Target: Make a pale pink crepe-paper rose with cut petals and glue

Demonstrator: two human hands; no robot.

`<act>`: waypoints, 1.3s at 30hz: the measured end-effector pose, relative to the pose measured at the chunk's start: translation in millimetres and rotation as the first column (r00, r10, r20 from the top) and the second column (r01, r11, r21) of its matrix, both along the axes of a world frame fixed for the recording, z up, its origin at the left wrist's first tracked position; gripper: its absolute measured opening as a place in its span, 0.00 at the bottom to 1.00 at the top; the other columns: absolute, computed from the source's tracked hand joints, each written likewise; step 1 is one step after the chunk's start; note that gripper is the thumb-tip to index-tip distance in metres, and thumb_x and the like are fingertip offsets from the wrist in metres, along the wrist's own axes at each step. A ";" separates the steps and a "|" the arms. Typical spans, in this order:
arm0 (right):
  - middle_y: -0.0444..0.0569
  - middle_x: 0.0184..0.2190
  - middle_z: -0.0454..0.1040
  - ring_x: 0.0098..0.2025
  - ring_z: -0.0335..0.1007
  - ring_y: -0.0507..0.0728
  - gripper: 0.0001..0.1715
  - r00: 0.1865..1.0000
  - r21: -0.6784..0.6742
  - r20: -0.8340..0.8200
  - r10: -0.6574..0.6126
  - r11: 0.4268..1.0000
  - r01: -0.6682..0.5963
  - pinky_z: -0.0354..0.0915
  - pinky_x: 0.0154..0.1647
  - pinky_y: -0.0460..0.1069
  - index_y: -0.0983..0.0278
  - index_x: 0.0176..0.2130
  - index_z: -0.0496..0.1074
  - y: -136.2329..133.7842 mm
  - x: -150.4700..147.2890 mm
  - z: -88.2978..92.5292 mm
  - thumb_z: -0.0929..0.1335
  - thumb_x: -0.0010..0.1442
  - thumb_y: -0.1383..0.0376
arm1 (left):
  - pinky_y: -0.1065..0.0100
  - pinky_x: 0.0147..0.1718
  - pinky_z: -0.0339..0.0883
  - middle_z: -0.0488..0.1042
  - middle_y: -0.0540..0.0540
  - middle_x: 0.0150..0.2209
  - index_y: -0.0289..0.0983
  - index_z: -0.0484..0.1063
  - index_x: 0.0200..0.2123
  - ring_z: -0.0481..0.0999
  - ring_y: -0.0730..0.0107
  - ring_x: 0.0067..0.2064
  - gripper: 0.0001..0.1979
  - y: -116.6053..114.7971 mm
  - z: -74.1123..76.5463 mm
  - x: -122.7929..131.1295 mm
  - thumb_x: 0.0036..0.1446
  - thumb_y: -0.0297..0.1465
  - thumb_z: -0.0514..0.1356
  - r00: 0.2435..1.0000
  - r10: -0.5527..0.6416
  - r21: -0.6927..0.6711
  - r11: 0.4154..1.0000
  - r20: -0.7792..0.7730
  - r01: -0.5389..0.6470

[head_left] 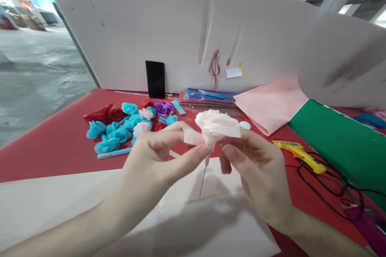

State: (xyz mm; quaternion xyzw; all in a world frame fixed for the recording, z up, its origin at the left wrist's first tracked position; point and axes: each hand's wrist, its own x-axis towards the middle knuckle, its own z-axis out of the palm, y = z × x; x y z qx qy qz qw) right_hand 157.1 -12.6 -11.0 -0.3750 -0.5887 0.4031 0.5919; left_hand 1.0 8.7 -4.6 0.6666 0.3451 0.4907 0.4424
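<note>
Both my hands hold a pale pink crepe-paper flower above the table's middle. My left hand pinches a loose end of the paper strip at the flower's left side between thumb and forefinger. My right hand grips the flower's base from the right, fingers curled round it. A thin wire stem hangs down from the flower between the hands. Below them lies a white sheet on the red table.
A heap of finished blue, red, white and purple paper flowers lies at the back left. A yellow glue gun with a black cable lies at right, beside pink paper and a green sheet. A black phone leans against the white board.
</note>
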 end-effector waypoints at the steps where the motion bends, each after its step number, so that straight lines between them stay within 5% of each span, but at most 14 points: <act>1: 0.39 0.26 0.69 0.24 0.59 0.45 0.04 1.000 -0.001 -0.031 0.003 1.000 -0.003 0.59 0.24 0.42 0.57 0.34 0.76 1.6 1.0 -1.0 0.70 0.55 0.63 | 0.77 0.32 0.67 0.77 0.58 0.28 0.47 0.77 0.24 0.74 0.74 0.34 0.08 0.2 0.1 -0.1 0.54 0.34 0.61 1.000 -0.002 0.034 0.999 -0.020 0.003; 8: 0.40 0.24 0.60 0.28 0.57 0.46 0.05 0.928 -0.161 -0.254 0.271 0.935 -0.317 0.60 0.31 0.41 0.61 0.27 0.73 6.3 0.8 -2.7 0.72 0.52 0.64 | 0.79 0.26 0.66 0.75 0.56 0.24 0.50 0.78 0.26 0.72 0.75 0.30 0.09 -1.0 -1.5 -1.3 0.55 0.33 0.60 0.995 -0.084 0.048 0.995 -0.061 0.087; 15: 0.41 0.28 0.63 0.33 0.63 0.48 0.04 0.909 -0.158 -0.338 0.245 0.937 -0.311 0.65 0.35 0.42 0.60 0.30 0.76 5.0 -1.8 -2.5 0.74 0.48 0.67 | 0.72 0.30 0.70 0.71 0.52 0.27 0.47 0.79 0.26 0.71 0.73 0.28 0.06 0.9 -6.2 -0.6 0.52 0.38 0.62 0.992 -0.128 -0.145 0.981 0.014 0.129; 21: 0.38 0.27 0.65 0.31 0.61 0.45 0.05 0.887 -0.162 -0.395 0.239 0.932 -0.324 0.62 0.34 0.39 0.59 0.28 0.77 3.8 -3.5 -5.9 0.72 0.51 0.69 | 0.69 0.31 0.67 0.69 0.51 0.27 0.47 0.79 0.27 0.70 0.70 0.31 0.05 -1.0 -4.5 0.1 0.50 0.35 0.62 0.999 -0.028 -0.059 0.998 -0.040 0.026; 29: 0.38 0.21 0.64 0.23 0.53 0.44 0.06 0.815 -0.228 -0.542 0.204 0.898 -0.377 0.55 0.23 0.40 0.59 0.24 0.76 4.3 -6.9 -9.3 0.73 0.48 0.70 | 0.69 0.32 0.66 0.72 0.53 0.28 0.47 0.78 0.27 0.70 0.69 0.33 0.06 -4.0 -4.5 3.6 0.47 0.28 0.65 0.990 0.109 0.110 0.987 0.094 -0.120; 39: 0.41 0.26 0.76 0.27 0.68 0.45 0.02 0.758 -0.234 -0.611 0.229 0.863 -0.449 0.61 0.24 0.38 0.59 0.27 0.78 5.8 -10.4 -14.3 0.73 0.50 0.67 | 0.74 0.32 0.69 0.74 0.55 0.27 0.43 0.76 0.23 0.73 0.74 0.32 0.05 -2.5 -3.8 5.9 0.47 0.28 0.66 0.988 0.104 0.019 0.994 0.113 -0.106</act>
